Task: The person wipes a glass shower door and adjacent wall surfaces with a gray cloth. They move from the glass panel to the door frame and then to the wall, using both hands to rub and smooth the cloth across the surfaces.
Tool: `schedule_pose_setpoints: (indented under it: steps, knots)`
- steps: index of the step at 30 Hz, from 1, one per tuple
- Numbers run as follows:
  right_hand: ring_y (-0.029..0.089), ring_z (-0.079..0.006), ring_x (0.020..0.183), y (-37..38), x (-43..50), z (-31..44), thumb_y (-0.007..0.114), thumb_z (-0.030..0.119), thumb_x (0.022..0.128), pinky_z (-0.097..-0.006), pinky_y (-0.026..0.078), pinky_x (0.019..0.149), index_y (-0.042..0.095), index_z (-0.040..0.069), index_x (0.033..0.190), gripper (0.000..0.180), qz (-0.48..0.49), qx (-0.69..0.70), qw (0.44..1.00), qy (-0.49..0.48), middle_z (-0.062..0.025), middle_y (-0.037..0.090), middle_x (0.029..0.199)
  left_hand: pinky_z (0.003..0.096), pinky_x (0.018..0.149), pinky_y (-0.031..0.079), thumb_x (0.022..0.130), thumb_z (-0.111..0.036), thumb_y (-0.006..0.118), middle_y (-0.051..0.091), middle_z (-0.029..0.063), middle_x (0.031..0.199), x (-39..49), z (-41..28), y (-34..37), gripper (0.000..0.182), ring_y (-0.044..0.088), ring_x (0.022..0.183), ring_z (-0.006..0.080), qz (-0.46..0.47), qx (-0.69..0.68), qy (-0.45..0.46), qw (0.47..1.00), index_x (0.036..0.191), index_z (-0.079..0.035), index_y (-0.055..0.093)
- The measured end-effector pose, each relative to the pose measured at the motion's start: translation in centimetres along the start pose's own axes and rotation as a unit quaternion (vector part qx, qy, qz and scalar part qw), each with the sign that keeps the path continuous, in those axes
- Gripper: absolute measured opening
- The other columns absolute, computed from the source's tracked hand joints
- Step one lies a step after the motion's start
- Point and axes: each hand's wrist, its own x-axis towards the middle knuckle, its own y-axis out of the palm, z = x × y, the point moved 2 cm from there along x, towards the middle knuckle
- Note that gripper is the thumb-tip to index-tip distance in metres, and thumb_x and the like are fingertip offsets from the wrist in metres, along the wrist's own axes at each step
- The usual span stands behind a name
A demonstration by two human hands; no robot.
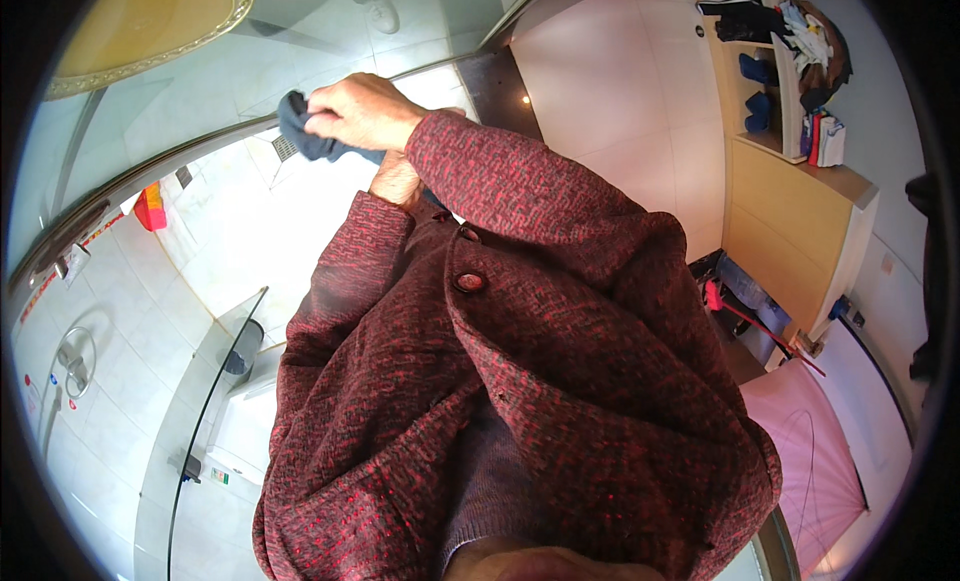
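Note:
My right hand [360,114] grips a bunched dark blue cloth [300,134], the fingers curled over its top. Beneath the right wrist, my left hand [397,179] shows mainly at its wrist; most of it is hidden behind the right forearm and sleeve. Part of the cloth runs back towards the left wrist, but whether the left fingers hold it is hidden. Both arms wear the sleeves of a red and black buttoned jacket [562,296]. Just beyond the cloth runs the edge of a large glass panel [315,48].
Brightly lit white floor tiles with a drain grate [285,147] lie below my hands. To the left stand a glass partition [180,431] and a dark bin [244,348]. A wooden cabinet [787,213], shelves holding clothes [806,44], and pink fabric [802,438] are at the right.

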Motion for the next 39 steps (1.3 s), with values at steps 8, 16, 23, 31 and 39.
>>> schedule_pose_setpoints:
  steps: [8,16,23,31,39]
  knots:
    - [0.055,-0.0226,0.056,1.5,-0.8,3.0,0.063,0.024,0.079,-0.036,0.042,0.056,0.06,0.005,0.075,0.019,0.02,0.086,0.993,-0.08,-0.0096,0.056,0.061,0.0283,0.08,0.05,0.084,-0.009,0.059,0.06,0.0099,0.098,2.5,-1.9,1.1,0.034,0.059,0.09,0.0174,0.184,-0.001,-0.135,0.974,0.115,0.002,0.05]
    - [0.057,-0.0242,0.056,2.5,-1.0,3.5,0.062,0.024,0.079,-0.0364,0.043,0.056,0.061,0.005,0.076,0.019,0.029,0.112,0.989,-0.09,-0.0107,0.058,0.062,0.0224,0.063,0.046,0.082,-0.006,0.059,0.058,0.0018,0.078,3.3,-0.8,3.4,0.006,0.055,0.071,0.0084,0.244,0.161,-0.072,0.954,0.084,-0.002,0.056]
    - [0.06,-0.0193,0.061,0.0,0.1,2.1,0.063,0.022,0.08,-0.0311,0.046,0.058,0.064,0.007,0.083,0.016,-0.031,0.1,0.991,-0.08,-0.0089,0.063,0.068,0.0211,0.057,0.043,0.083,-0.01,0.057,0.058,-0.0004,0.076,3.6,1.3,2.7,0.006,0.051,0.07,0.0047,0.188,0.133,-0.081,0.97,0.082,-0.004,0.056]
    - [0.061,-0.0255,0.063,-2.2,0.9,0.2,0.061,0.029,0.078,-0.035,0.047,0.061,0.066,0.009,0.083,0.022,-0.09,0.111,0.987,-0.072,-0.0114,0.063,0.068,0.0236,0.061,0.047,0.081,-0.006,0.056,0.06,0.0027,0.082,2.4,1.0,0.5,0.006,0.054,0.07,0.009,0.229,0.038,-0.115,0.966,0.087,-0.003,0.057]
    - [0.048,-0.0066,0.058,-3.6,0.6,-3.9,0.063,0.024,0.083,-0.0258,0.041,0.054,0.063,0.001,0.084,0.023,-0.106,0.081,0.991,0.0,-0.0024,0.056,0.061,0.0241,0.076,0.046,0.078,0.002,0.051,0.062,0.0053,0.097,1.0,-0.7,2.3,0.026,0.058,0.084,0.012,-0.003,0.146,-0.027,0.989,0.102,-0.002,0.059]
